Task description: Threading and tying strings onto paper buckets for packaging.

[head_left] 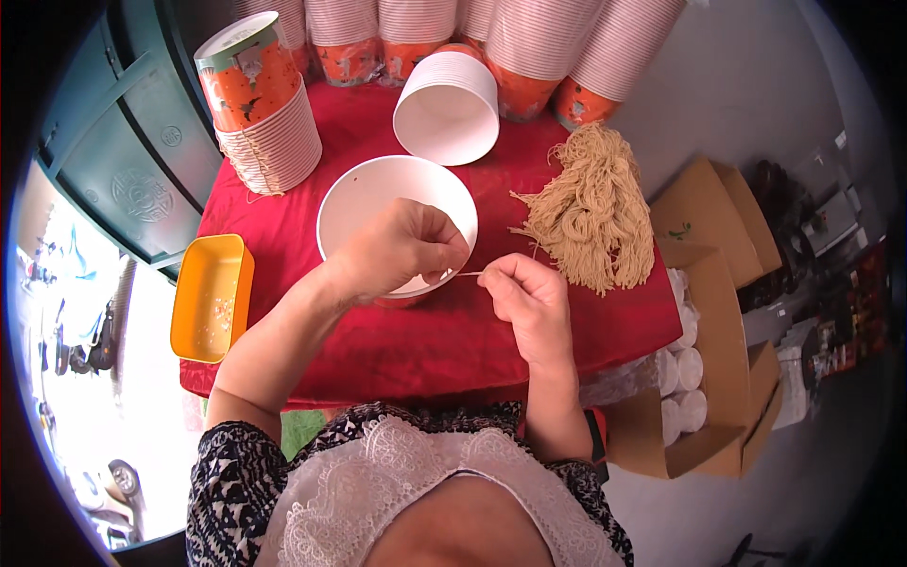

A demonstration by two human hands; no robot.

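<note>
While both hands meet over the red tabletop, a thin tan string runs level between them, its long axis left to right, just at the near rim of the white bowl, which serves as the landmark. Nearest the body, the right hand lies just right of the bowl's near edge, its fingers closed narrow on the string's right end. The left hand rests over the bowl's near-right part, curled shut, its fingers pinching the string's left end, so the string lies straight between the two sets of fingertips, and both hands are equally close to it. Whether the string touches the bowl's rim cannot be told. Left of the bowl, at the tabletop's edge, lies an orange tray. Right of the bowl and a little beyond the right hand lies a loose bundle of tan strings; a strand or two trails from it toward the right hand. Right again, off the tabletop, open cardboard boxes hold white lids. Beyond the bowl a second white bowl lies tipped on its side, mouth toward the person. Beyond-left lies a tied stack of bowls, orange-sided, and farthest back more stacks line the tabletop's far edge.
</note>
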